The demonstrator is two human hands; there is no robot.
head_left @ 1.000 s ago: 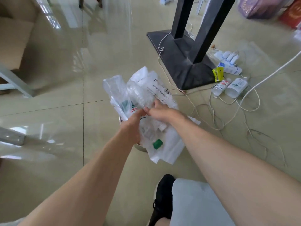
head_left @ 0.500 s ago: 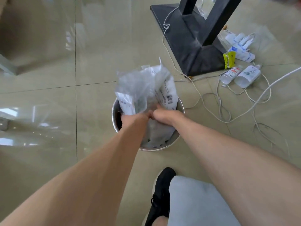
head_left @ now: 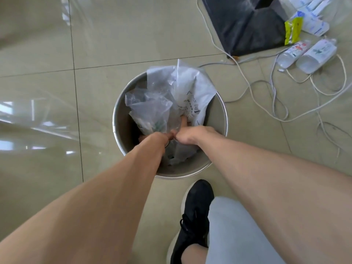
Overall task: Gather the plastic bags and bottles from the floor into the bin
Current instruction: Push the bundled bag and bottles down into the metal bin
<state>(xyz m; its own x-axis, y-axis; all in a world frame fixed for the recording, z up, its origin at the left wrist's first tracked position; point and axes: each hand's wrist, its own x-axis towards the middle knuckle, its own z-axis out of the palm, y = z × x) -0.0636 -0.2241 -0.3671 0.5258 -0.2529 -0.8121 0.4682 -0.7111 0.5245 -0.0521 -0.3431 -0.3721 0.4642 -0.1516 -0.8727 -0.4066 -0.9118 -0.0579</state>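
Glossy tiled floor [head_left: 47, 54]; mid-frame, left hand [head_left: 156, 139] and right hand [head_left: 192, 136] clenched on plastic bags [head_left: 171, 103] inside metal bin [head_left: 119, 119]; bottles [head_left: 304, 54] upper right.

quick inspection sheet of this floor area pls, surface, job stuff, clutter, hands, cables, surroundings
surface: glossy beige tiled floor, window glare at left
job's things: round metal bin; clear plastic bags and a white printed bag half inside, tops above the rim; two plastic bottles lying on the floor, upper right
clutter: yellow packet and white packets beside the black stand base
grips: left hand and right hand both down in the bin, closed on the bags
cables: white cables looped loose right of the bin
surroundings: black shoe, grey shorts leg
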